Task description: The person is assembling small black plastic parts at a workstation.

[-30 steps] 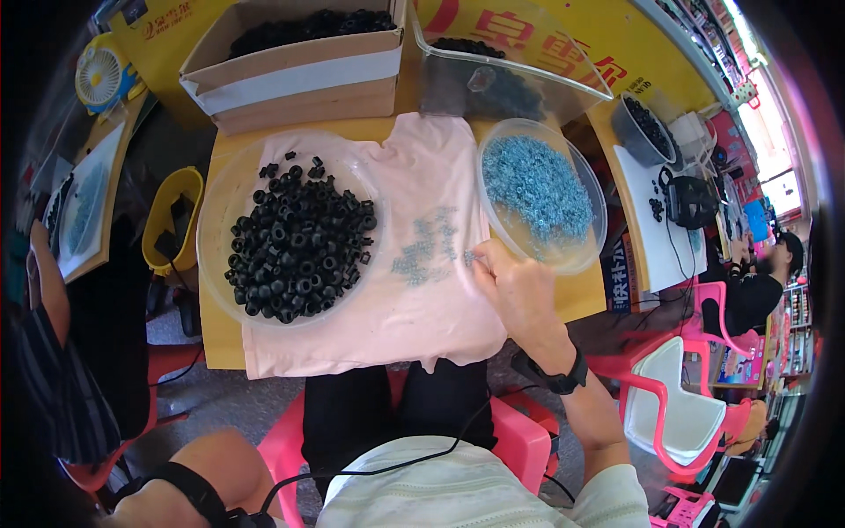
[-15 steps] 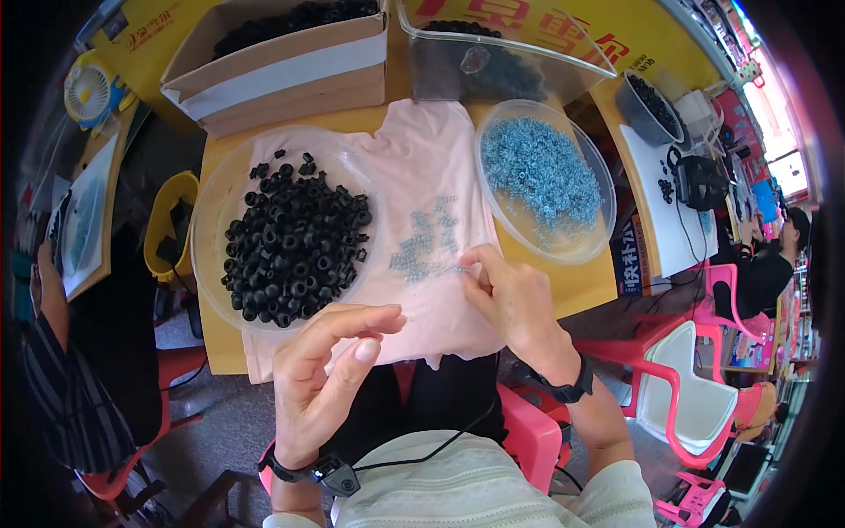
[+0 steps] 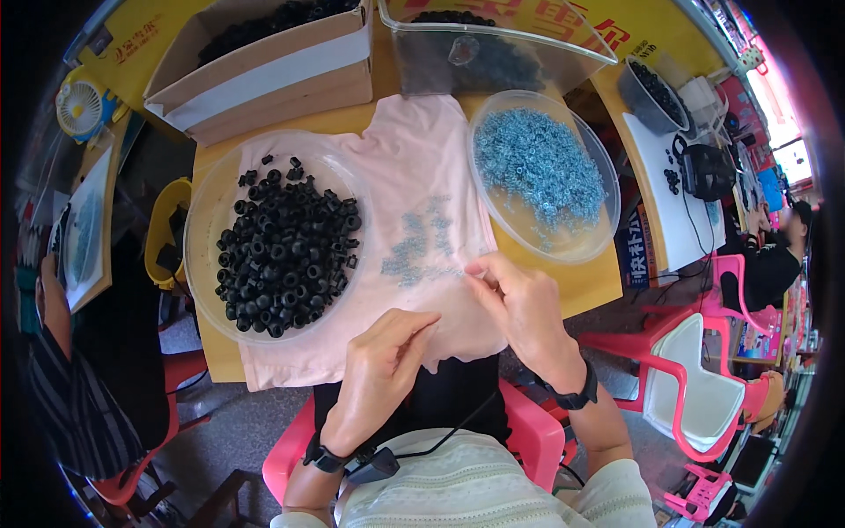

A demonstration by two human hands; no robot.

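While left hand (image 3: 378, 365) and nearer right hand (image 3: 526, 308) are nearly pinched, holds unclear, bits (image 3: 407, 251) are spread left of the latter, toward cloth (image 3: 418, 141)'s right edge.

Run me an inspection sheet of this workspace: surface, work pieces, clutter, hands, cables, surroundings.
Surface: pink cloth over a yellowish table.
Job's things: black parts in the left round tray; blue pieces in the right round tray, and loose blue bits on the cloth.
Clutter: cardboard box and clear bin, beyond the cloth.
Hands: left hand over the near cloth; right hand beside the loose bits; whether either grips something is unclear.
Cables: black cable across the lap.
Surroundings: pink chair, fan, yellow bin, people on both sides.
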